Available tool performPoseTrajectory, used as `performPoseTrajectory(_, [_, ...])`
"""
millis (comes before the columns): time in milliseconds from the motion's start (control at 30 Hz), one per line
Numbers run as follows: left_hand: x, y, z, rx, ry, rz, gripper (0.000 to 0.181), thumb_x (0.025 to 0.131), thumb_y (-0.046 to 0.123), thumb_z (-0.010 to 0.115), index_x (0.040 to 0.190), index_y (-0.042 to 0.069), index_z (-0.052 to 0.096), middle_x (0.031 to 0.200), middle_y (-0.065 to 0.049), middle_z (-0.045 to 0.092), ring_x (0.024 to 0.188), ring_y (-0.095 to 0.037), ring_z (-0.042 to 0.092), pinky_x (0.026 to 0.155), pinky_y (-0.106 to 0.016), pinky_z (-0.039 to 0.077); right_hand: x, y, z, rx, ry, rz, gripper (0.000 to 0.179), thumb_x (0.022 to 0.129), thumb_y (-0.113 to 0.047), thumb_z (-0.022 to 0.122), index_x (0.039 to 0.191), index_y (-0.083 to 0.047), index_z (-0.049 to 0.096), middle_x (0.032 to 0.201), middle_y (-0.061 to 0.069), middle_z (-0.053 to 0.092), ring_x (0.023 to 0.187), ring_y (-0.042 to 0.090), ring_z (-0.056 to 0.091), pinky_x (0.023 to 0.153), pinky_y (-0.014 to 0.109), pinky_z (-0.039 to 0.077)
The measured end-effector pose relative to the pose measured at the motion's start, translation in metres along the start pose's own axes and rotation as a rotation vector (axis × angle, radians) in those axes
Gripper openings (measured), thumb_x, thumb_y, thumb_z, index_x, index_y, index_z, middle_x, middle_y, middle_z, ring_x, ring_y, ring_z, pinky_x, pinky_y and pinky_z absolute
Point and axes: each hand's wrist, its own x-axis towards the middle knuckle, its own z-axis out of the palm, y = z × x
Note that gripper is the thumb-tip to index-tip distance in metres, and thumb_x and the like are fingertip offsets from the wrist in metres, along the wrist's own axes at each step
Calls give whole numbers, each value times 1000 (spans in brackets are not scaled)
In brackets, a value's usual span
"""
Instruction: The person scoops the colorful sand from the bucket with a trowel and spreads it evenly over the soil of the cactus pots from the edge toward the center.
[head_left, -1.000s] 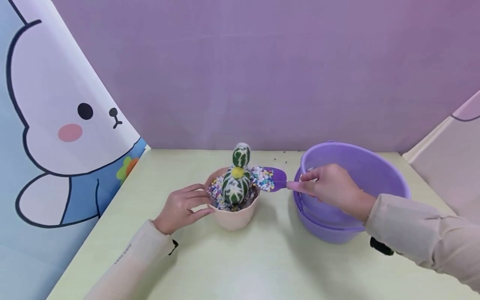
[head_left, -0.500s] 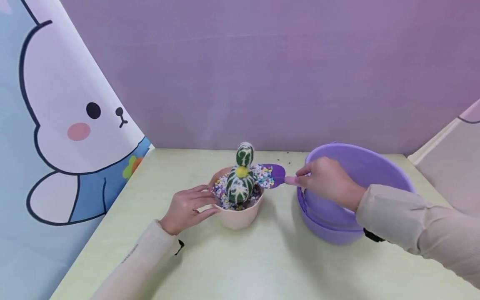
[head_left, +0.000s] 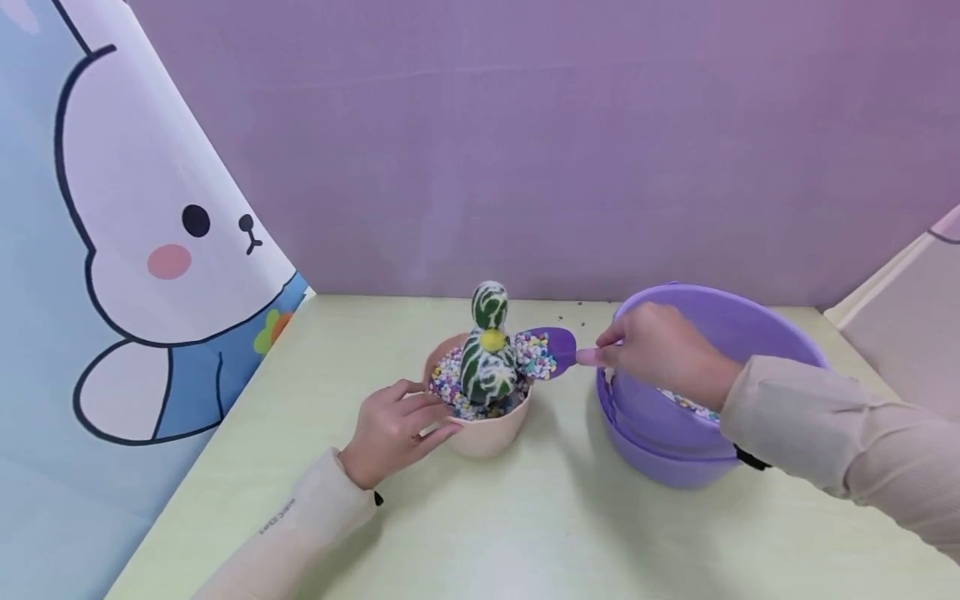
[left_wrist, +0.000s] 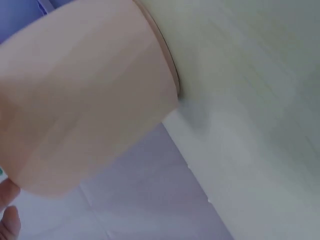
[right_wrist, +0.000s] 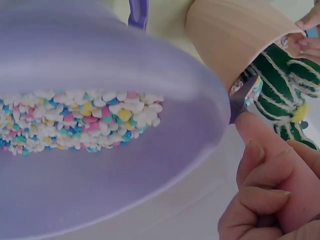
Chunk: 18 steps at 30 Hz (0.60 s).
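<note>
A pale peach flowerpot stands on the table, holding a striped green cactus with a yellow pompom, amid coloured pebbles. My left hand holds the pot's left rim, thumb at the front and fingers over the edge. With my right hand I grip the pink handle of a small purple shovel. Its blade, loaded with multicoloured pebbles, lies level with the pot's right rim beside the cactus. In the right wrist view the blade's tip reaches the pot's opening.
Right of the pot stands a purple bucket, under my right forearm. More coloured pebbles lie inside it. A few dark specks dot the pale green table near the purple back wall.
The head view has shifted a little, so the scene sits further right. Both hands keep their holds; the shovel stays by the pot's right rim. Pebbles in the bucket now show below my right wrist.
</note>
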Motion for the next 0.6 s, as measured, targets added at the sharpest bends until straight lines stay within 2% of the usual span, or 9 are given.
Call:
performPoseTrajectory(133, [0,-1,-4,-56,-12,6,39,95,38,59,76,8,74,76,-4,72,68,-17,65,63,-30,56,0,-3,-3,-32,-20,-11,27,86,-25,73,97,-1,75,92,9,73,77,17,64,66,33,51])
performPoseTrajectory(300, [-6,-16,-12,-167,-41,-33,37,93,39,60,80,6,73,84,-8,71,79,-22,69,71,-36,57,3,-10,-5,-68,-66,-6,26,86,-26,72,98,-2,75,94,9,72,87,22,67,75,40,54])
performPoseTrajectory(467, [-7,-24,-11,-175,-81,-35,42,90,43,62,79,5,74,84,-8,72,82,-24,70,74,-38,56,6,-12,-10,-103,-103,5,32,85,-30,74,99,-1,74,92,10,72,85,22,66,73,40,54])
performPoseTrajectory(600, [-2,-22,-5,-145,-52,6,43,93,43,58,78,6,74,80,-6,72,78,-22,70,72,-36,57,6,-13,-16,-121,-137,12,36,83,-31,75,103,-1,73,92,9,72,76,19,65,65,33,53])
